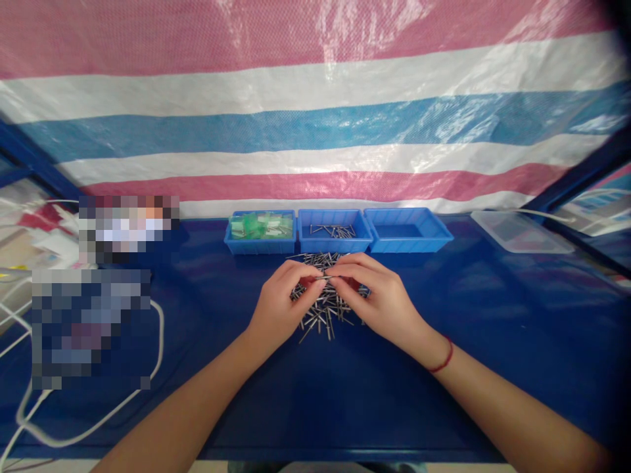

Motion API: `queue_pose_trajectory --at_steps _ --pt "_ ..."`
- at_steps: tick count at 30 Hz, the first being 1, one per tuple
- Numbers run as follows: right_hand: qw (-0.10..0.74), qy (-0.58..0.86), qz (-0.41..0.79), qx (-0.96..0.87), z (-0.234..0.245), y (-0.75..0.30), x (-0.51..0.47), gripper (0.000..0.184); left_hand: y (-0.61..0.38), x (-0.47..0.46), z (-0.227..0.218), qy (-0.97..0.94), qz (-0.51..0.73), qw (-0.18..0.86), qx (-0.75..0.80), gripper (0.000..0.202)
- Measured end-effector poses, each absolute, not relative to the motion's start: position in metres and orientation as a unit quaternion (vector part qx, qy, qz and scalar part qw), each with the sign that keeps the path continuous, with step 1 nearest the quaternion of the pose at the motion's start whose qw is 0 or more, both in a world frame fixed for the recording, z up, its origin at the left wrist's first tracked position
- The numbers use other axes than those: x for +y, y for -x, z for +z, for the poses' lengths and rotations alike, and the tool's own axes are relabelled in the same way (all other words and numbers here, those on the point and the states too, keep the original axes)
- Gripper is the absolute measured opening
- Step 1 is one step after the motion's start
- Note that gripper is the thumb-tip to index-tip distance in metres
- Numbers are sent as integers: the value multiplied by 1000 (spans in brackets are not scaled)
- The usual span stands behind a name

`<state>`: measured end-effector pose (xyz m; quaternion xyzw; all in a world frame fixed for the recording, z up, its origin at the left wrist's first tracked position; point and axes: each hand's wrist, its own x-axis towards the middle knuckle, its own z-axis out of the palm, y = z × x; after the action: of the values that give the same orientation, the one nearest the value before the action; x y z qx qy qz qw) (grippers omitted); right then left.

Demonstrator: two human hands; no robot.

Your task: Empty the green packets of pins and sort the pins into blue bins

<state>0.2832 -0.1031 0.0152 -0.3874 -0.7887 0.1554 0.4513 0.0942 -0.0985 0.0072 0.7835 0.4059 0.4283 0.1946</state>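
Note:
A small pile of thin silver metal pins that look like blind rivets (pixel 328 318) lies on the blue tabletop, partly hidden beneath my hands. My left hand (pixel 283 295) is closed in a pinch at the pile's left side. From the right, my right hand (pixel 382 292) meets it, thumb and fingers also pinched. Between the two sets of fingertips, just over the pile, one rivet (pixel 324 277) lies roughly level, held at both ends. Its ends are covered by the fingers.
Behind the pile stand three blue bins in a row: the left bin (pixel 261 247) has green-and-clear packets, the middle bin (pixel 335 244) several rivets, the right bin (pixel 411 244) nothing visible. A clear plastic lid (pixel 522 231) lies right. A white cable (pixel 160 341) loops near blurred items at left.

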Motion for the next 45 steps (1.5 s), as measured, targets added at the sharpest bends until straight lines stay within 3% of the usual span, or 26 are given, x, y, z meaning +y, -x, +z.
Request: queue_pose_trajectory --at_steps 10,16,20,24,30,35,45 --pt "458 420 181 -762 12 -287 -96 15 -95 -101 8 -769 397 234 444 22" --pt "493 523 15 -696 9 -311 -66 20 -98 -102 6 -777 385 238 438 18" --pt "426 558 -93 -706 1 -320 -43 26 -98 -102 7 -792 366 235 428 16" --pt "357 580 -125 -721 -4 -317 -39 28 -98 -100 7 -806 346 223 424 16" --pt "410 534 -110 -731 1 -313 -54 23 -95 -96 1 -869 255 136 402 23" --pt "407 497 -43 -765 3 -310 -68 17 -97 -100 -2 -901 164 69 396 29" --pt "350 461 59 -813 6 -308 -74 16 -97 -99 -2 -888 174 54 422 19"
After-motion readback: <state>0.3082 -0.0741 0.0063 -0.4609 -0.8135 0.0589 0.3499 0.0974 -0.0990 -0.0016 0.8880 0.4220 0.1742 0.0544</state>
